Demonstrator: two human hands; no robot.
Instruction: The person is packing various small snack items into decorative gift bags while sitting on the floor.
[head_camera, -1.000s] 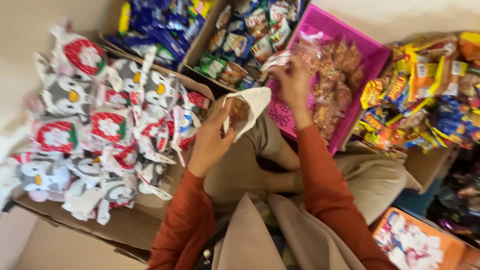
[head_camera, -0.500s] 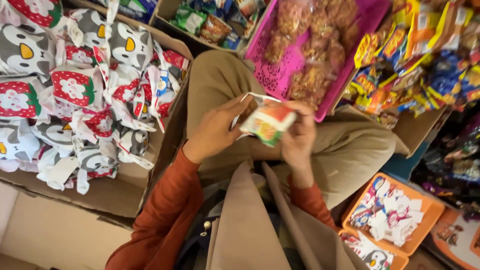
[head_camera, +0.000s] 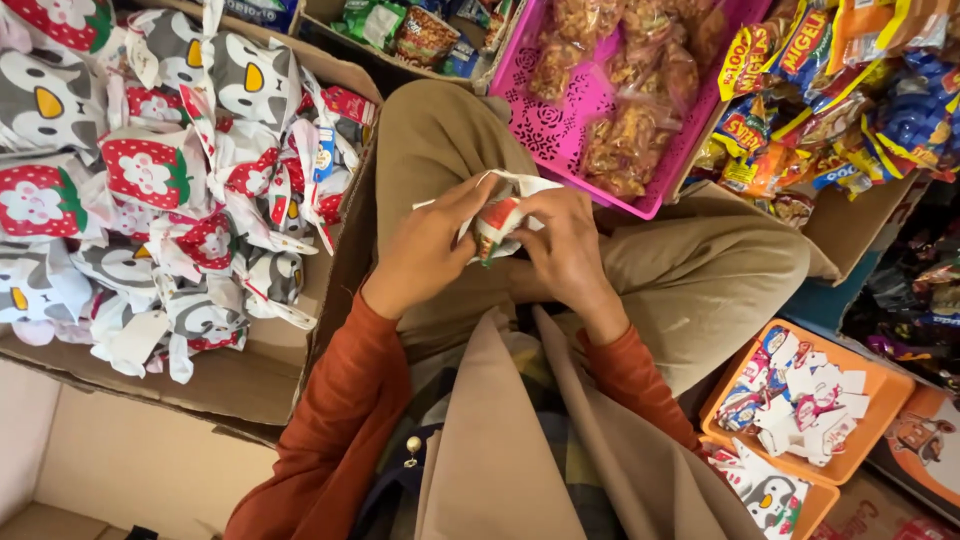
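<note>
Both hands meet over the lap, closed on a small white paper pouch with a red and green snack packet showing at its mouth; the left hand pinches the pouch's near edge, seemingly to steady it, while the right hand curls its fingers round the far side (thumb hidden behind the paper). A cardboard box of tied strawberry and penguin pouches lies to the left; a pink basket of fried snacks sits just beyond the knees; orange trays of flat printed papers lie to the right, all within arm's reach.
</note>
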